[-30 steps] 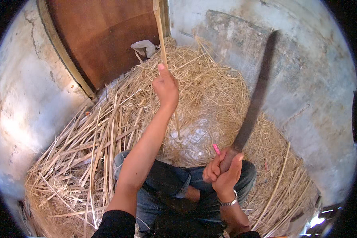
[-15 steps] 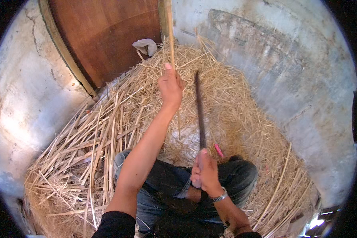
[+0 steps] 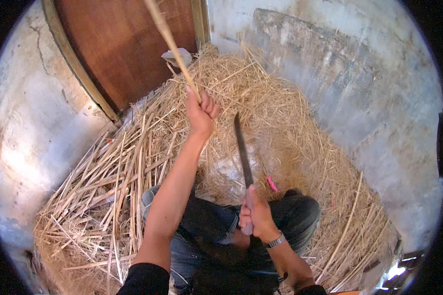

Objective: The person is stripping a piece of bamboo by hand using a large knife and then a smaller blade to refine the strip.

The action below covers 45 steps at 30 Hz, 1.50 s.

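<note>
My left hand (image 3: pixel 202 113) is closed round a pale bamboo strip (image 3: pixel 170 42), which tilts up and to the left in front of the brown door. The strip's lower end is hidden by the hand. In my right hand (image 3: pixel 256 214), low over my crossed legs, is the handle of a long machete (image 3: pixel 242 153). Its dark blade points away from me and slightly left, apart from the strip. Thin straw-like shavings (image 3: pixel 275 118) lie beneath both hands.
Long split strips (image 3: pixel 128 172) lie heaped on the left. A small pink object (image 3: pixel 271 184) rests beyond my right knee. Behind the shavings are a brown door (image 3: pixel 128 44), a crumpled whitish bag (image 3: pixel 178 57) and a stained wall (image 3: pixel 325 64) on the right.
The bamboo strip has swung from nearly upright to leaning left, and my left hand has turned and shifted slightly left. The machete's tip has dropped nearer and tilted left.
</note>
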Each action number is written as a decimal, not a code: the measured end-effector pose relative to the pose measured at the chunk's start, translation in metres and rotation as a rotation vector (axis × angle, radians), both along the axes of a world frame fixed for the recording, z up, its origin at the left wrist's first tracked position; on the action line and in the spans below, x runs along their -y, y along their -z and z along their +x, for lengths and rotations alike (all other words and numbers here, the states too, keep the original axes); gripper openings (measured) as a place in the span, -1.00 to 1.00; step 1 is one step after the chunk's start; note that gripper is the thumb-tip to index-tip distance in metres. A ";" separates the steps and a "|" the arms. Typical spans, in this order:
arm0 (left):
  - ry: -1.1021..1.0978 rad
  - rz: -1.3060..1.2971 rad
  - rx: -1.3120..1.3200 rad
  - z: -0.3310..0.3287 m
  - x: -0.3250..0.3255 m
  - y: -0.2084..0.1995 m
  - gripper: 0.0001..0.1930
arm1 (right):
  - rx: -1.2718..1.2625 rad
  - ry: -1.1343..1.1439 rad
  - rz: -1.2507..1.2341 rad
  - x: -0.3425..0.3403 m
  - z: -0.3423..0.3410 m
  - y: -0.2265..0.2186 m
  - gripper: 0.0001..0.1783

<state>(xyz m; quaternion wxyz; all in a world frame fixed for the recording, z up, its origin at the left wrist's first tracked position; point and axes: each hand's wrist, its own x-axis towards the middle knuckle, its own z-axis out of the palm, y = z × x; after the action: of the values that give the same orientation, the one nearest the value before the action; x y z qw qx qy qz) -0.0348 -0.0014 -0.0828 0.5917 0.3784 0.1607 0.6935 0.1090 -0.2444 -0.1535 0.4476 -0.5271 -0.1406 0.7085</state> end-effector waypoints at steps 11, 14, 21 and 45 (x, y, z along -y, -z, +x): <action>0.290 0.196 -0.096 -0.007 0.008 -0.011 -0.35 | 0.219 0.093 0.354 0.013 0.009 -0.031 -0.40; 0.271 0.145 -0.086 0.010 0.019 -0.009 -0.40 | 0.134 -0.006 0.179 0.027 -0.005 -0.020 -0.39; 0.112 0.079 0.066 0.038 0.032 -0.011 -0.49 | 0.242 -0.115 0.028 0.024 0.018 -0.026 -0.37; -0.003 0.170 -0.016 0.075 0.040 -0.015 -0.47 | 0.359 0.292 0.627 0.061 0.040 0.018 -0.45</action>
<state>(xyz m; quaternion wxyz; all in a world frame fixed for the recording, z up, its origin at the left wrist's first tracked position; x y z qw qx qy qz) 0.0401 -0.0419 -0.0679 0.5550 0.4325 0.1063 0.7026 0.1486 -0.3056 -0.1719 0.6515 -0.4948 -0.3502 0.4563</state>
